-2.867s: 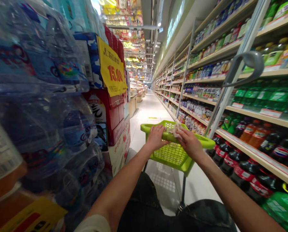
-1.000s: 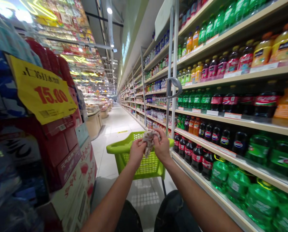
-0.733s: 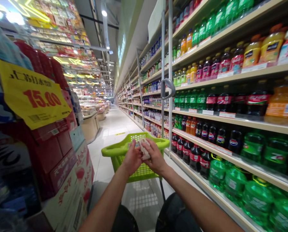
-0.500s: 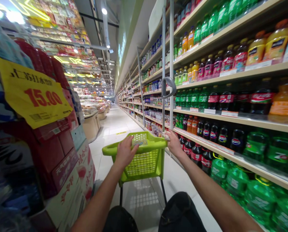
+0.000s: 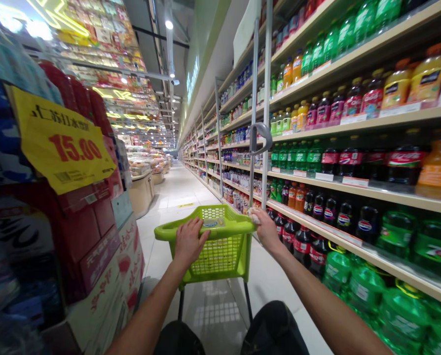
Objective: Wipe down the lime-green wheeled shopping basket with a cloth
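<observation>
A lime green shopping cart (image 5: 220,254) stands in a supermarket aisle right in front of me. My left hand (image 5: 188,242) is closed over the near rim of the cart, left of its middle. My right hand (image 5: 265,228) grips the cart's right corner and pinches a crumpled pale cloth (image 5: 253,214) against it. Both forearms reach forward from the bottom of the view. The cart basket looks empty through its mesh.
Shelves of soda bottles (image 5: 339,212) run along the right. A metal ladder rail with a grey hook (image 5: 260,138) stands just right of the cart. Stacked red cartons with a yellow 15.00 price sign (image 5: 63,145) crowd the left. The tiled aisle floor (image 5: 176,192) runs ahead.
One second ago both hands held the cloth together above the cart. They parted: the left hand dropped onto the rim, the right carried the cloth to the right corner.
</observation>
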Tool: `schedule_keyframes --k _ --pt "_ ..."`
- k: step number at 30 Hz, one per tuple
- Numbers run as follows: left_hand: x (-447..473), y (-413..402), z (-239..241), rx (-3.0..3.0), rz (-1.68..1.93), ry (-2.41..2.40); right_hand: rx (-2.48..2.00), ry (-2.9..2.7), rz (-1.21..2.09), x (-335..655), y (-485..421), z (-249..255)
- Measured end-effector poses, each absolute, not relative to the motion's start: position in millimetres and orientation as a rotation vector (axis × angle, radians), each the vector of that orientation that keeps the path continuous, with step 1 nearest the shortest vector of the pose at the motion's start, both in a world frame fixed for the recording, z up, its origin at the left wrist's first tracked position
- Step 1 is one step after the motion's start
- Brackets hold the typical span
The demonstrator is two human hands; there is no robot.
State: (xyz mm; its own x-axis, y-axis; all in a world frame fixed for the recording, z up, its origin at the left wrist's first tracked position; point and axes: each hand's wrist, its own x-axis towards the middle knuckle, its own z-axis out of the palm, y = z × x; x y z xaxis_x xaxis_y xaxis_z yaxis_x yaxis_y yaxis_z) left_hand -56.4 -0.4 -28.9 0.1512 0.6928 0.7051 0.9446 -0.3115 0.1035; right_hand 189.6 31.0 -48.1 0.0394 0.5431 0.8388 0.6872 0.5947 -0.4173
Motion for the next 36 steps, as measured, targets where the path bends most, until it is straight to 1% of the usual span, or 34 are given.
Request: schedule_keyframes --k 3,6,8,13,15,17,21,23,28,30,34,36 --pt "-49 0 -31 -2.05 -0.988 -1.574 -1.031 -1.576 -0.151 172 26 -50" --pt "-44 -1 -31 -2.053 -0.977 -1.581 -0.831 -1.757 -0.19 127 15 -52" --pt "-43 -1 -30 -2.067 -0.961 -1.578 -0.765 -1.835 -0.23 115 14 -52" --pt "-44 -2 -30 -2.103 -0.981 -1.548 -0.968 -1.668 -0.268 174 28 -56" --pt "-42 -2 -30 -2.099 -1.003 -1.544 -1.025 -1.589 -0.258 182 30 -57" --pt "-39 -2 -30 -2.096 -1.007 -1.554 -0.99 -1.62 -0.245 163 28 -57" --pt "-36 -2 -29 -2.116 -0.958 -1.582 -0.772 -1.85 -0.29 109 21 -54" --pt "-37 -3 -29 -2.134 -0.947 -1.573 -0.776 -1.863 -0.301 114 22 -55" --pt "-37 -3 -28 -2.137 -0.954 -1.574 -1.0 -1.652 -0.257 168 28 -57" --pt "-35 -3 -28 -2.131 -0.947 -1.581 -0.981 -1.664 -0.244 157 27 -56" --pt "-34 -4 -28 -2.149 -0.912 -1.568 -0.797 -1.864 -0.265 110 20 -51" --pt "-36 -6 -27 -2.174 -0.889 -1.562 -0.777 -1.9 -0.271 112 20 -51"
